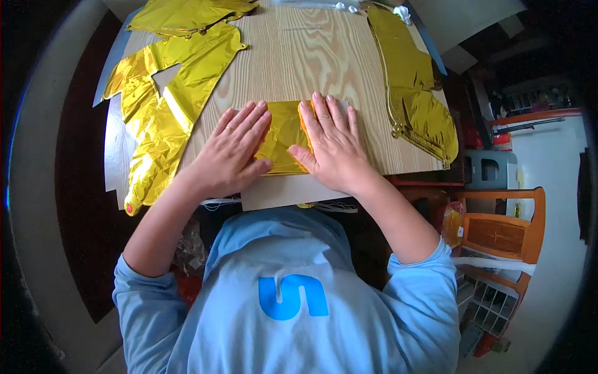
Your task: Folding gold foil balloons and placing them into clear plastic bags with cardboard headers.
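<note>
Shiny rectangular gold foil piece [284,136] lies over pale grey card [298,191], near edge of wood-grain tabletop [289,62]. My left hand [234,148] and right hand [335,142] lie flat, grasping nothing, each covering one side, presumably against curling.

A wood-grain tabletop [293,62] fills the upper middle. To its right, an orange-brown wooden chair [495,235] stands near what looks like a gray plastic stool [476,179]; beyond lies a bright, pale surface [564,168], wall or floor unclear. Leftward curves a dark brown band [84,162].
</note>
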